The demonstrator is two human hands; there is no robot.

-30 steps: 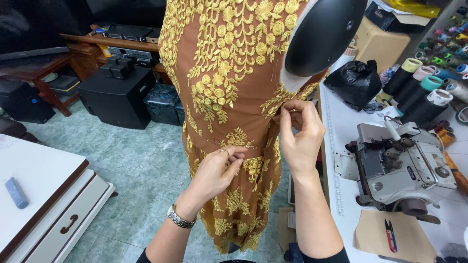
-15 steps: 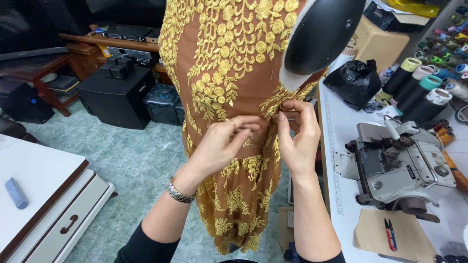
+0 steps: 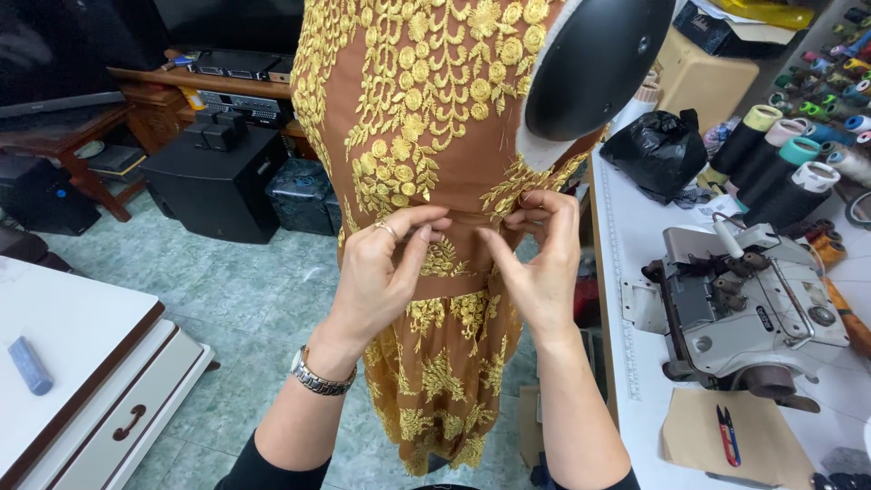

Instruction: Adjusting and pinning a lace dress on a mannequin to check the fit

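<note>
A brown dress with gold lace embroidery (image 3: pixel 426 109) hangs on a mannequin with a black arm cap (image 3: pixel 594 63) right in front of me. My left hand (image 3: pixel 386 272), with a ring and a metal wristwatch, pinches the fabric at the waist seam. My right hand (image 3: pixel 540 259) pinches the same seam just to the right, its fingertips close to those of the left hand. Both hands grip the cloth at waist height; any pin between the fingers is too small to make out.
On the right, a white worktable (image 3: pixel 635 363) carries a serger machine (image 3: pixel 753 308), thread cones (image 3: pixel 789 163), a black plastic bag (image 3: pixel 658 150), thread snips (image 3: pixel 726 436) on brown paper. A white drawer cabinet (image 3: pixel 100 399) stands at the left, with black speakers (image 3: pixel 213 181) and wooden furniture behind.
My left hand has risen from the skirt below the waist up to the waist seam, meeting my right hand there. The right hand stayed at the seam.
</note>
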